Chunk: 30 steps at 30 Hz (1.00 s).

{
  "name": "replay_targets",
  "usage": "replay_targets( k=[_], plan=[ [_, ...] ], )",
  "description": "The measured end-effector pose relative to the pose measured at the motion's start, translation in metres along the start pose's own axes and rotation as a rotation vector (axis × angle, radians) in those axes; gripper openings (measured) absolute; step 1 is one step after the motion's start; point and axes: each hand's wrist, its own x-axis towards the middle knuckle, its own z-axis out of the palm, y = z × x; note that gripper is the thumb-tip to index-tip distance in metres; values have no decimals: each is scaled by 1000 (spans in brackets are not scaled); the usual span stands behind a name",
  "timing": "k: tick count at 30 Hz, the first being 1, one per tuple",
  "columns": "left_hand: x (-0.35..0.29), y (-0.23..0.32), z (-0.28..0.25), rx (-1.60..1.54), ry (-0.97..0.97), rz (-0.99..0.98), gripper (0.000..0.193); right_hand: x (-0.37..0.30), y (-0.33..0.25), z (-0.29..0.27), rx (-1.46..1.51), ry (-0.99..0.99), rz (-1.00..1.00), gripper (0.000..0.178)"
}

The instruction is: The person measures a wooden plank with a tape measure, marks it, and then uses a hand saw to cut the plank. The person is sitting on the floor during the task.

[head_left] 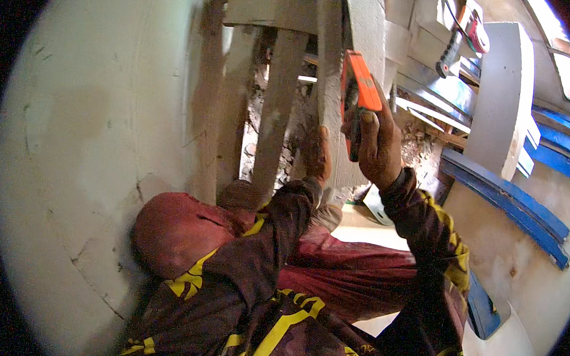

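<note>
My right hand (382, 148) is closed around an orange-and-black hand tool (364, 85); its exact kind is unclear. The tool stands upright against the face of a pale, roughly painted wooden post (365, 16). Lower on the woodwork, to the left of the tool, my left hand (321, 157) grips the edge of a narrow wooden upright (329, 63), its thumb pointing up and its other fingers mostly hidden. Both sleeves are dark with yellow marks. My bent knee (180, 233) in red trousers sits beside the wall.
A pale wall (98, 134) fills the left side. A crosspiece (269, 9) joins the uprights. At right are a tool with a black handle (448, 54), a red round item (478, 36), a grey-white board (501, 93) and stacked blue strips (512, 202).
</note>
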Motion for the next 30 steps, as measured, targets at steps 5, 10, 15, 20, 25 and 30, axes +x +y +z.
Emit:
replay_targets(
  k=[5, 10, 15, 20, 25, 30],
  plan=[
    [5, -9, 0, 16, -114, 44, 57, 6, 9, -18, 128, -116, 31, 51],
    [10, -17, 7, 90, 26, 179, 60, 0, 15, -7, 134, -2, -106, 50],
    [11, -14, 7, 20, -90, 172, 62, 3, 21, 4, 144, 34, -94, 49],
    [24, -34, 36, 594, 283, 656, 58, 6, 24, 1, 130, 102, -103, 43],
    [21, -22, 20, 42, 105, 543, 48, 3, 25, -4, 96, 87, -180, 35],
    [27, 29, -31, 102, -345, 82, 63, 6, 44, 12, -250, 367, -517, 34]
  ],
)
